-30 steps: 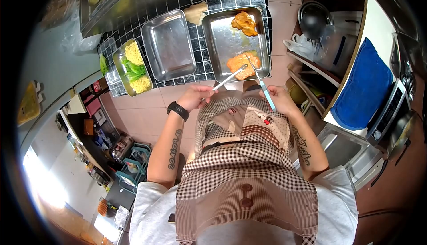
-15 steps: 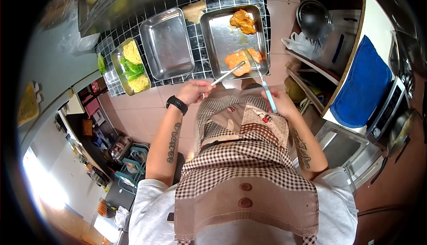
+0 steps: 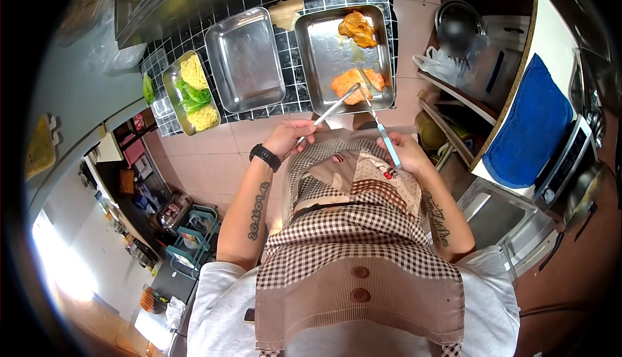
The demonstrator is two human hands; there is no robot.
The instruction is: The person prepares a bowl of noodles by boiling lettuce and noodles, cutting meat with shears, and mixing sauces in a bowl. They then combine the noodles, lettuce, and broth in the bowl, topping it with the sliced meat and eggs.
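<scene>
A slim silvery stick-like utensil [image 3: 335, 105] slants up from my left hand [image 3: 291, 138], whose fingers are closed around it. Its far end rests at an orange, coated-looking piece of meat [image 3: 348, 87] in the near part of a metal tray [image 3: 317, 52]. My right hand [image 3: 404, 152] grips a knife [image 3: 387, 142] by its light blue handle. The blade points away from me and reaches the meat, along the line between the large part and a smaller part on the right. A second, darker orange piece of meat [image 3: 357, 29] lies at the tray's far end.
Left of the meat tray stands a bare metal tray [image 3: 246, 65]. Beyond it, a smaller tray [image 3: 173, 91] holds yellow noodles [image 3: 192, 72] and green leaves [image 3: 193, 98]. They stand on a black gridded tabletop [image 3: 291, 91]. A shelf with a blue cloth [image 3: 528, 124] is on the right.
The knife has drawn back slightly toward me, and its blade shows less over the meat. The utensil tip has shifted a little along the meat. The view has moved slightly.
</scene>
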